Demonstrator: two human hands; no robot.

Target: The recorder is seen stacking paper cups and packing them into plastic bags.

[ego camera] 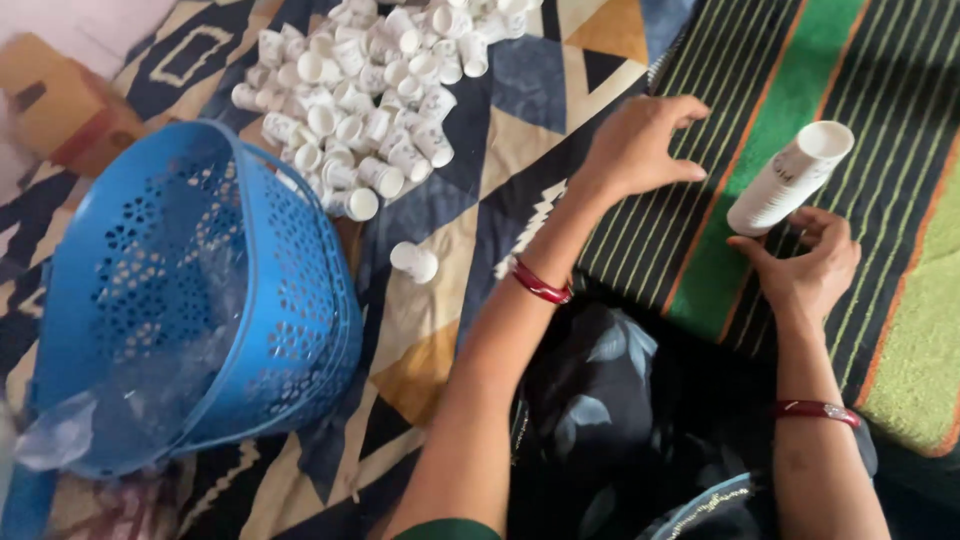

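My right hand (808, 262) grips the lower end of a stack of white paper cups (790, 178), which tilts up toward the right above a green and black striped mat (800, 80). My left hand (640, 145) rests palm down on the edge of that mat, fingers curled and holding nothing. A single small white cup (414, 261) lies on its side on the patterned cloth (520, 120), to the left of my left forearm. A large heap of small white cups (360, 90) lies further up and left.
A blue perforated plastic basket (190, 300) lies tipped on its side at the left, with clear plastic wrap (60, 435) spilling from it. A cardboard box (60, 100) sits at the upper left. My lap in dark floral cloth fills the bottom middle.
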